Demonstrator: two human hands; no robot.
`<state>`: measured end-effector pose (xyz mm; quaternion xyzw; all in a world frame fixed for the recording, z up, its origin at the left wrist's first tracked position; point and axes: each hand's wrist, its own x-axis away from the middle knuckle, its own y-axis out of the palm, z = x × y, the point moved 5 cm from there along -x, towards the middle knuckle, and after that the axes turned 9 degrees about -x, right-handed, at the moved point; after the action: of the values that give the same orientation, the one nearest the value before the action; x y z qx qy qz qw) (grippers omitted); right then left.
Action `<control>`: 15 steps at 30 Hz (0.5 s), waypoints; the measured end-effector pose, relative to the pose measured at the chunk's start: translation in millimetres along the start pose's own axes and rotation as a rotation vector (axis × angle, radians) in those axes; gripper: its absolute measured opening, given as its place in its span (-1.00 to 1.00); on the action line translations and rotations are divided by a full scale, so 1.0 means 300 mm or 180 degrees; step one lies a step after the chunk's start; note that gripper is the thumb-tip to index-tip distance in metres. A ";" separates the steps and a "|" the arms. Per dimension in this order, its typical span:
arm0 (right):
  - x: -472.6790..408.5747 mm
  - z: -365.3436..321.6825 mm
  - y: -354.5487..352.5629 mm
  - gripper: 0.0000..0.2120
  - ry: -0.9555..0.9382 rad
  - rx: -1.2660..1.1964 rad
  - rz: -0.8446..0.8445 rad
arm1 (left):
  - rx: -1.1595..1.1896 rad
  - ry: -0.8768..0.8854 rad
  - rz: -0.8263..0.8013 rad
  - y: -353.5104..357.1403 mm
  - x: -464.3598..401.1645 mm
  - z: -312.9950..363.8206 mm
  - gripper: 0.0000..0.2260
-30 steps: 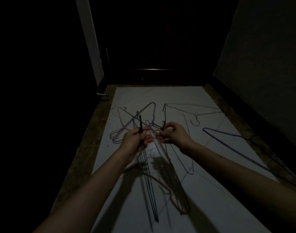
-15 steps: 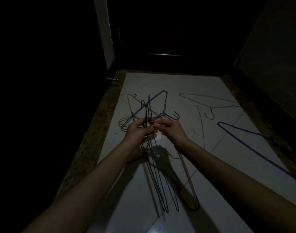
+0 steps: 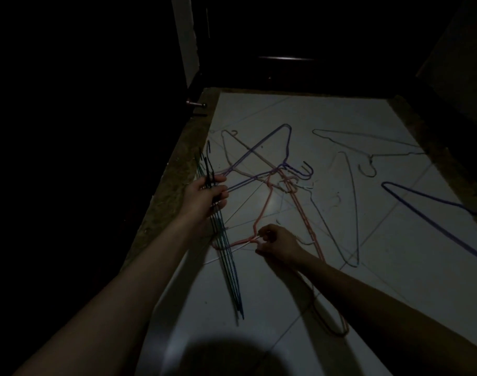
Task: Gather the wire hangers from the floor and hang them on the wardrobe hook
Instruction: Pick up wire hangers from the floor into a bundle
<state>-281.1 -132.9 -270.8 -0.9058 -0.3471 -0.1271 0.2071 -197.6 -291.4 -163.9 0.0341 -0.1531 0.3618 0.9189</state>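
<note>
Left hand gripping green hangers, right hand pinching pink hanger

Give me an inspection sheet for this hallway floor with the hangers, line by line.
Surface: pale tiled floor, dim light.
Job's things: green hanger bundle held; pink hanger, purple hanger, grey hangers and blue hanger lie on the floor.
Clutter: nothing seen.
Hands: left hand grips the green bundle; right hand pinches the pink hanger.
Cables: nothing seen.
Surroundings: dark door; wardrobe hook not visible.
</note>
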 end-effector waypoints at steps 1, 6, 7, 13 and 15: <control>-0.008 0.006 0.011 -0.60 -0.0069 0.0154 0.0031 | 0.0009 -0.0006 0.0006 -0.008 0.000 -0.002 -0.82; -0.055 0.025 0.054 -0.53 -0.0146 0.0772 0.0016 | -0.0102 -0.0022 0.0051 -0.074 0.010 -0.020 -0.80; -0.059 0.025 0.057 -0.54 -0.0149 0.0831 0.0063 | -0.0105 -0.0024 0.0081 -0.091 0.011 -0.023 -0.80; -0.058 -0.052 0.032 -0.67 -0.0292 0.0374 0.0124 | -0.0357 0.0050 0.0323 -0.167 0.007 -0.007 -0.80; -0.048 -0.096 0.007 -0.67 -0.0281 0.0214 0.0071 | -0.0433 0.0084 0.0329 -0.169 0.010 -0.001 -0.80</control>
<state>-292.7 -155.9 -251.4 -0.9069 -0.3498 -0.0730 0.2233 -161.2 -326.5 -160.9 -0.0412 -0.1668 0.3980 0.9012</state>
